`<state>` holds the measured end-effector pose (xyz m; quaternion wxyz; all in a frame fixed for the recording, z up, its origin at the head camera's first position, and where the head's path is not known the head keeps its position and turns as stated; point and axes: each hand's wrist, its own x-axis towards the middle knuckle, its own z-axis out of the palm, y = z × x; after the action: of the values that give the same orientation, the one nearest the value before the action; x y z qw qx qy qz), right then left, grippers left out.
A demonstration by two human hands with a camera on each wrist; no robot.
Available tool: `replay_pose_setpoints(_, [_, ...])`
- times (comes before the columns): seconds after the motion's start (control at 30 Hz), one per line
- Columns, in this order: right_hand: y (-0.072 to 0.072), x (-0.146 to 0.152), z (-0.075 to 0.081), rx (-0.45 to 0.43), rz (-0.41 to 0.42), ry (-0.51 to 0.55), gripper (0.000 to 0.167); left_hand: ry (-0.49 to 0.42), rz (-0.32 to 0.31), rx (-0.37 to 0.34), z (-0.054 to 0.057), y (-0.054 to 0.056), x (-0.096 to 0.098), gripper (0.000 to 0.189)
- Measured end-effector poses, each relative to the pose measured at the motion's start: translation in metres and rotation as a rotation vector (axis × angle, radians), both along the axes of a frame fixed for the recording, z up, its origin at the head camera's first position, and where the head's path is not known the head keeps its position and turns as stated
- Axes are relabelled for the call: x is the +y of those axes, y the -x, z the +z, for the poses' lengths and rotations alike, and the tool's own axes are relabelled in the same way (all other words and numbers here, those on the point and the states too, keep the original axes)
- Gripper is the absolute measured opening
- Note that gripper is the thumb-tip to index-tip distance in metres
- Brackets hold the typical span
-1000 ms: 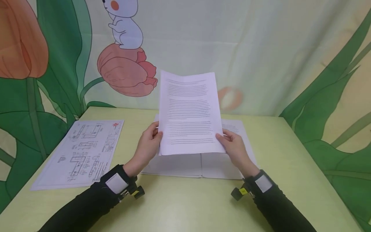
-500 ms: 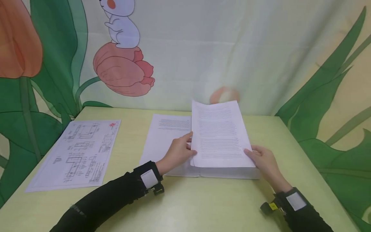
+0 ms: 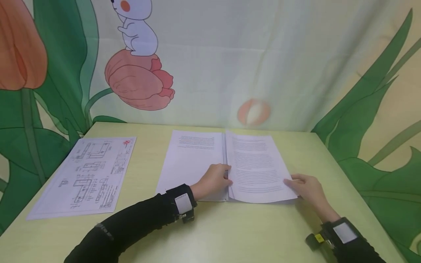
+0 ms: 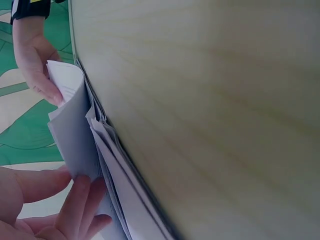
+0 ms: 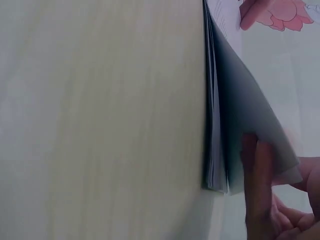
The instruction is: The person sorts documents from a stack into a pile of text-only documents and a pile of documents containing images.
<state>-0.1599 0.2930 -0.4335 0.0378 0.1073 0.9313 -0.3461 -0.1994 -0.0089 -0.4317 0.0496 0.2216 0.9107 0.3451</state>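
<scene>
A few printed paper sheets (image 3: 256,168) lie slightly raised over the right half of an open white folder (image 3: 190,164), whose kind I cannot tell for sure. My left hand (image 3: 212,180) pinches their left edge near the middle fold. At the lower right edge, my right hand (image 3: 307,188) pinches the sheets between thumb and fingers. The left wrist view shows the sheets (image 4: 75,135) curving up from the layers beneath. From the right wrist, the sheets (image 5: 252,115) stand at an angle above the folder's edge. The left half carries a short block of print.
A technical drawing (image 3: 88,175) lies at the left of the pale yellow table (image 3: 210,233). Behind the table hangs a curtain (image 3: 204,73) printed with tulips and a white animal. Each wrist wears a strapped camera.
The sheets, earlier held up in both hands over the folder's middle, have moved right and been lowered onto its right half. Both hands moved right and down with them, still gripping the edges.
</scene>
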Motion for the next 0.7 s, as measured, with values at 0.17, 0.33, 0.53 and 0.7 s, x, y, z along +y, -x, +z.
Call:
replay_pose_setpoints(0.17, [0.001, -0.001, 0.002, -0.014, 0.046, -0.054, 0.059, 0.05, 0.02, 0.032, 0.0, -0.001, -0.003, 0.045])
replay_pose_setpoints(0.33, [0.004, -0.006, 0.002, -0.051, 0.09, -0.086, 0.053, 0.063, 0.032, 0.025, 0.002, -0.002, -0.006, 0.049])
replay_pose_setpoints(0.53, [0.01, -0.013, -0.002, -0.052, 0.153, -0.167, 0.053, 0.093, 0.008, 0.006, 0.002, -0.004, -0.008, 0.042])
replay_pose_setpoints(0.7, [0.012, -0.021, 0.0, -0.004, 0.262, -0.272, 0.052, 0.213, -0.088, 0.031, 0.0, -0.009, -0.01, 0.028])
